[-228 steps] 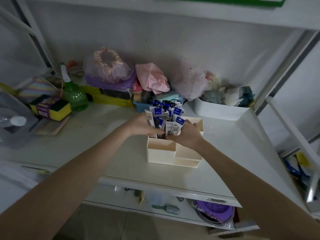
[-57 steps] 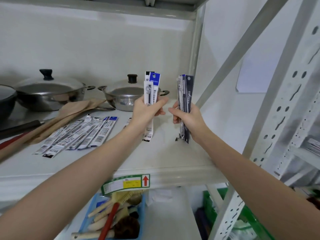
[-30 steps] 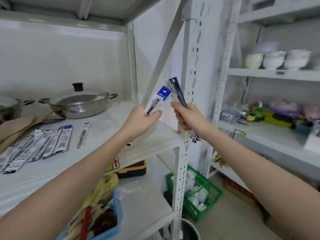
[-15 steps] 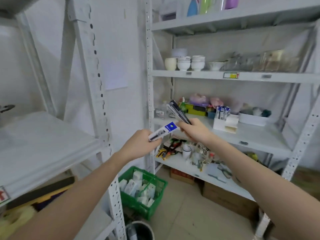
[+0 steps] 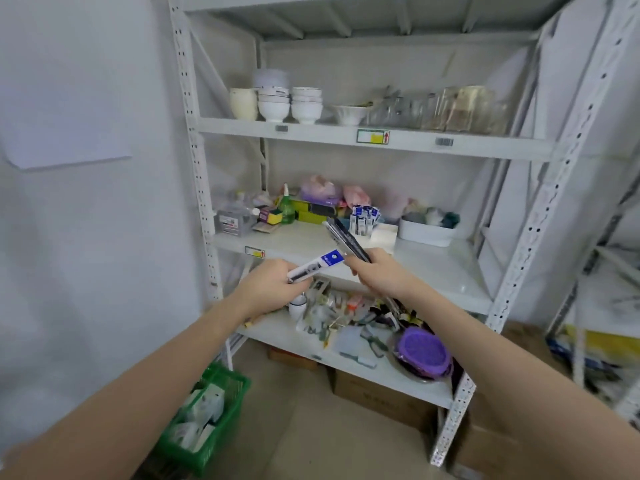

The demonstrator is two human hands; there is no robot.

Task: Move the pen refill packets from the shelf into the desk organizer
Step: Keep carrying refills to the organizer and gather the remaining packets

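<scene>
Item: pen refill packets, in transit to the desk organizer [image 5: 382,234].

Your left hand [image 5: 268,294] pinches one blue-headed packet [image 5: 317,266], its header lettering too blurred to read; at its 3 o'clock your right hand [image 5: 379,276] curls around a dark sheaf of packets [image 5: 346,239]. They look light, thin, bendy and slick: hold mid-length. At 12 o'clock the organizer already holds packets [image 5: 363,218].

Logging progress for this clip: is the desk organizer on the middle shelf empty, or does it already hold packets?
Already holding some: blue-topped refill packets stand upright in the cream desk organizer. How full it is cannot be told.
</scene>
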